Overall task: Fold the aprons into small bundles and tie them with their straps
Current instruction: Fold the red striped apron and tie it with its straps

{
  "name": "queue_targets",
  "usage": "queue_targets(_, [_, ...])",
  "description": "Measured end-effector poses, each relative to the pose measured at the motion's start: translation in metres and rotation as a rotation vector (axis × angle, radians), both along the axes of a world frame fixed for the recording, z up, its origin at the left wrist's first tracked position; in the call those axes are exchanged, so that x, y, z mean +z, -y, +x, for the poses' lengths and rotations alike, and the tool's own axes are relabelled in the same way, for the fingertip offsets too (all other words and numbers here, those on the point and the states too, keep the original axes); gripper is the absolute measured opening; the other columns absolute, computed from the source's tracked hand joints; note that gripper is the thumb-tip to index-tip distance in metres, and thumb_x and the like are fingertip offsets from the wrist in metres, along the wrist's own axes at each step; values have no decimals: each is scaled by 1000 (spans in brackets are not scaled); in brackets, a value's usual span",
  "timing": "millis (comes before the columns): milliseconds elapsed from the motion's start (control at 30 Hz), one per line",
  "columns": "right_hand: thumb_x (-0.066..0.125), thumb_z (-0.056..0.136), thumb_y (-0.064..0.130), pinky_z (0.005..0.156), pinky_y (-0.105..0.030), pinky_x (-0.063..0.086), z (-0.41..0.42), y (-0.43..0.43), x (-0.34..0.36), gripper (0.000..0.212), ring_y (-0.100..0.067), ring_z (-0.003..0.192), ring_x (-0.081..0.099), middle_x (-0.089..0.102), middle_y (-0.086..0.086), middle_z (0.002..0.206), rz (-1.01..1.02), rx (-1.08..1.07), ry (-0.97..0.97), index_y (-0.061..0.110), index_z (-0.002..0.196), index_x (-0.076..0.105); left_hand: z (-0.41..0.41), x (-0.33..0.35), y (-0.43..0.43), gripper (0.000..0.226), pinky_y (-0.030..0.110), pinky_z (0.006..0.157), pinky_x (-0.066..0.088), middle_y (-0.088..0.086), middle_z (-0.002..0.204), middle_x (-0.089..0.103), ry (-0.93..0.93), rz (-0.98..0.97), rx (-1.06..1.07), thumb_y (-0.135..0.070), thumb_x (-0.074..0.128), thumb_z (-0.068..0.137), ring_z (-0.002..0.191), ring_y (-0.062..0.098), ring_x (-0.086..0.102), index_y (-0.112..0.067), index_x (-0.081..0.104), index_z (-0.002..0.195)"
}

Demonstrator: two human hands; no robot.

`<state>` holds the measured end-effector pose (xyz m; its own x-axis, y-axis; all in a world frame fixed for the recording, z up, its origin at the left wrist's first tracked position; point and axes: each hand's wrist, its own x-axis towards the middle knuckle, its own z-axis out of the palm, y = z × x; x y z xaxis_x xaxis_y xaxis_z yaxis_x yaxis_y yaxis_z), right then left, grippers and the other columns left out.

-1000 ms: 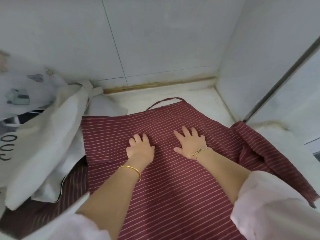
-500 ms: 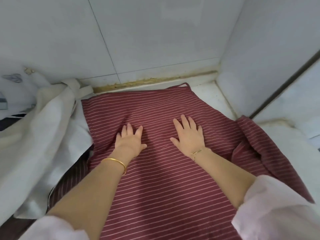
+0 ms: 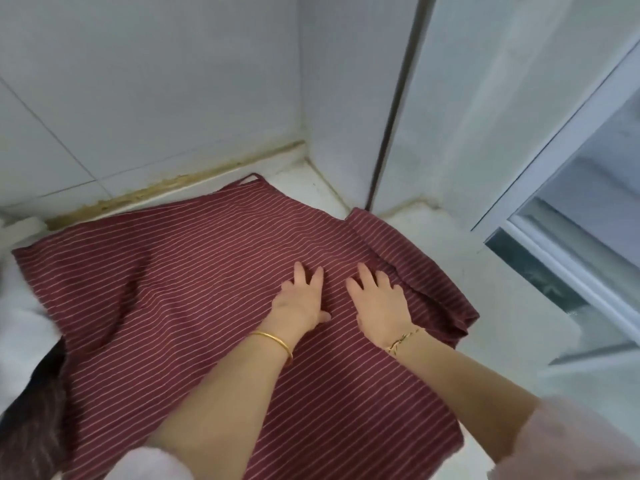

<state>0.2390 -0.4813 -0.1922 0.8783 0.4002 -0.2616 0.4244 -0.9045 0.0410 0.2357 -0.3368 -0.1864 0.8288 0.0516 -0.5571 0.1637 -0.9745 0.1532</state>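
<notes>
Maroon striped apron lies flat (both hands pressing), left hand and right hand fingers spread.

I am looking into a corner where a white tiled back wall meets a plain white side wall. A yellow-brown stained seam runs along the foot of the back wall, where it joins a white surface. Just right of the corner a dark vertical strip rises, with a pale panel beyond it. At the right edge I make out a white window frame holding glass. The light is soft, cool and even.
</notes>
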Motion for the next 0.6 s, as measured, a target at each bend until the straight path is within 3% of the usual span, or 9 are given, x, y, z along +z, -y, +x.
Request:
queue_targets(167, [43, 93, 1, 87, -36, 48, 34, 45, 19, 32, -28, 112, 46, 49, -12, 122, 53, -6, 52, 4, 123, 52, 3, 3, 12, 100, 44, 101, 41, 12, 157, -13, -120, 252, 10, -38, 68, 84, 136, 35, 30, -24, -5, 151])
queue_targets(267, [41, 91, 1, 89, -37, 43, 72, 82, 38, 29, -30, 109, 47, 53, -13, 115, 24, -323, 238, 3, 115, 58, -1, 7, 17, 97, 40, 87, 48, 18, 156, -5, -179, 381, 54, -24, 69, 84, 128, 36, 42, -16, -2, 150])
queue_targets(367, [44, 89, 6, 98, -47, 34, 85, 101, 47, 28, -33, 120, 38, 44, -15, 129, 81, -549, 284, 9, 114, 58, -6, 14, 39, 74, 39, 93, 45, 20, 153, 7, -102, 401, 61, -11, 53, 90, 127, 34, 41, -9, 8, 149])
queue_targets(433, [44, 89, 5, 99, -47, 33, 74, 96, 49, 26, -33, 120, 39, 42, -16, 132, 151, -453, 374, 8, 109, 59, -5, 15, 57, 62, 40, 94, 44, 17, 149, 15, 23, 297, 60, -11, 51, 91, 122, 32, 44, -11, 19, 144])
queue_targets(500, [42, 89, 5, 88, -41, 41, 52, 84, 44, 26, -31, 110, 46, 47, -13, 125, 260, -219, 400, 8, 110, 57, -4, 14, 74, 60, 44, 97, 44, 15, 148, 14, 60, 138, 65, -14, 51, 92, 120, 34, 44, -16, 21, 144])
queue_targets(600, [47, 90, 8, 88, -41, 47, 16, 70, 18, 36, -28, 116, 45, 40, -9, 135, 340, 90, 95, 13, 125, 48, -9, 10, 83, 71, 49, 109, 33, 14, 154, 1, -19, 64, 49, -27, 53, 94, 136, 37, 24, -23, 11, 150])
